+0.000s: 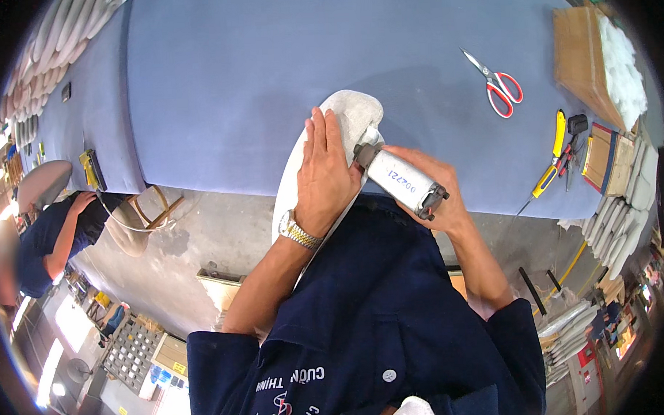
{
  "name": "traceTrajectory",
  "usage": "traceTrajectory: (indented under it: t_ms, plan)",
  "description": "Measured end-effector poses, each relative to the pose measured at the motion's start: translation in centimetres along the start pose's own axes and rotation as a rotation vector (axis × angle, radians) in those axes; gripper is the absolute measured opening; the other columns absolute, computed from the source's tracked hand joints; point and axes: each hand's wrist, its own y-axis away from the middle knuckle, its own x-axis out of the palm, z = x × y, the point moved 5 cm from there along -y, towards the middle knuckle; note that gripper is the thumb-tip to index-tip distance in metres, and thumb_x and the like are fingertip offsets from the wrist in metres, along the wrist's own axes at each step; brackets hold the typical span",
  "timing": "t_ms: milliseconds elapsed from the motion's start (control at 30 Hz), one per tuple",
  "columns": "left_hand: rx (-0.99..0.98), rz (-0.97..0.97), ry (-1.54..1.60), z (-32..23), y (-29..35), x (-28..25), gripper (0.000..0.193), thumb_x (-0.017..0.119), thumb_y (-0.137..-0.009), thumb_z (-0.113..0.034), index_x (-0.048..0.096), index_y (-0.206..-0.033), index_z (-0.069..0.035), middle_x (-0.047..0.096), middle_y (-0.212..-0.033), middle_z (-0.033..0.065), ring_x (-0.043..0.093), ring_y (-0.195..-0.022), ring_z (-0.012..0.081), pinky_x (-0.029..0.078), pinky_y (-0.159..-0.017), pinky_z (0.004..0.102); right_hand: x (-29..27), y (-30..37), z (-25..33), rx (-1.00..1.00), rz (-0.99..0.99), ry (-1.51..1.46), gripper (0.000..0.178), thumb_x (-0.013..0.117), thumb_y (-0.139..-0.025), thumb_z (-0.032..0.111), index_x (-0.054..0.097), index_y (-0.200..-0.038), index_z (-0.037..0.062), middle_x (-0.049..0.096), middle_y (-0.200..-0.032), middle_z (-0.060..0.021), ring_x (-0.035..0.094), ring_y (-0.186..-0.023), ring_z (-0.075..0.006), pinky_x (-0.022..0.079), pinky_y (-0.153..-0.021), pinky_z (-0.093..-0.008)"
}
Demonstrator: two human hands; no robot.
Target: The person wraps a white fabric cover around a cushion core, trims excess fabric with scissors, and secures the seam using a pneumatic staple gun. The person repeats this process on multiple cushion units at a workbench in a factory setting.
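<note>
An upholstered cushion panel (357,106), light grey on top with a white side, stands tilted at the table's near edge, against my body. My left hand (322,175) lies on its white side with fingers stretched out and close together. A silver staple gun (403,179) with black end parts is in my right hand (435,185), whose fingers wrap around it from the right. Its black front end meets the cushion's edge beside my left thumb. A small fold of white fabric (372,136) sticks up there. The gun's tip and my right fingertips are hidden.
On the blue-covered table (232,79) lie red-handled scissors (499,88), a yellow cutter (559,134) and pliers (567,157). A cardboard box (580,60) of white stuffing stands far right. At left, another person (58,232) sits near a yellow-black staple gun (91,170).
</note>
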Motion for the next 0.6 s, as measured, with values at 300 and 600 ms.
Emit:
traceTrajectory:
  t_ms: [300,600]
  plan:
    - [-0.057,0.079,0.079,0.0,0.3,0.6,0.092,0.068,-0.078,0.001,0.024,-0.159,0.006,0.029,-0.162,0.0343,0.031,-0.151,0.0490,0.035,-0.118,0.0606,0.4,-0.1,0.5,0.186,0.116,-0.013,0.064,0.078,-0.076,0.014,0.061,-0.137,0.0037,0.072,-0.119,-0.0157,0.072,-0.106,-0.0298,0.054,-0.092,-0.0340]
    - [-0.011,0.043,0.050,-0.2,0.4,0.8,0.091,0.069,-0.077,0.001,0.026,-0.158,0.005,0.035,-0.159,0.0322,0.035,-0.149,0.0465,0.038,-0.117,0.0588,1.2,1.3,-0.9,0.124,-0.024,0.002,0.057,0.074,-0.079,0.010,0.061,-0.135,0.0076,0.073,-0.116,-0.0122,0.073,-0.104,-0.0257,0.054,-0.090,-0.0337]
